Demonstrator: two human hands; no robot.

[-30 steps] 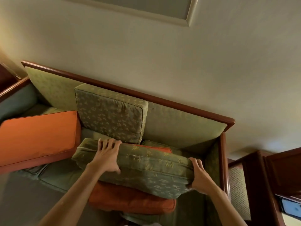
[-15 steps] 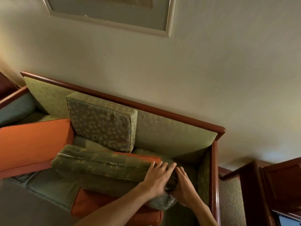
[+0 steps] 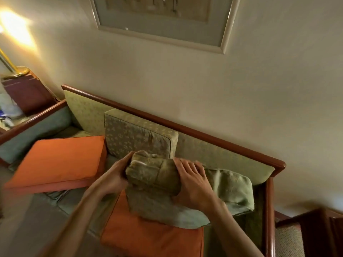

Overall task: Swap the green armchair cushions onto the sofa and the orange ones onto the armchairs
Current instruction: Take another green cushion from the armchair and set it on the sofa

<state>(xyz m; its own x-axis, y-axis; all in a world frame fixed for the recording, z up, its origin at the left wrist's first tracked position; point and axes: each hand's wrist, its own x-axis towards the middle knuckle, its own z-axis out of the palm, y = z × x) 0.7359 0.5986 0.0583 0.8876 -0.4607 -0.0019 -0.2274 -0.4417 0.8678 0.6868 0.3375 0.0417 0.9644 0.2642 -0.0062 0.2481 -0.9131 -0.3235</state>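
Both my hands grip a green patterned cushion (image 3: 230, 188) over the right end of the wood-framed sofa (image 3: 204, 135). My left hand (image 3: 117, 175) holds its bunched near end; my right hand (image 3: 193, 184) clamps over its top. This cushion lies tilted on an orange cushion (image 3: 148, 238) at the sofa's front right. A second green cushion (image 3: 137, 136) stands upright against the backrest. Another orange cushion (image 3: 55, 162) lies slanted on the left seat.
A dark wooden side table (image 3: 27, 91) with a brass lamp base (image 3: 16, 73) stands left of the sofa. A framed picture (image 3: 163, 21) hangs on the wall above. Wooden furniture with a woven panel (image 3: 289, 240) sits to the right.
The green cushion has turned from lying lengthwise across the sofa to end-on toward me. My left hand moved from its right part to its near end. The view has shifted right and up.
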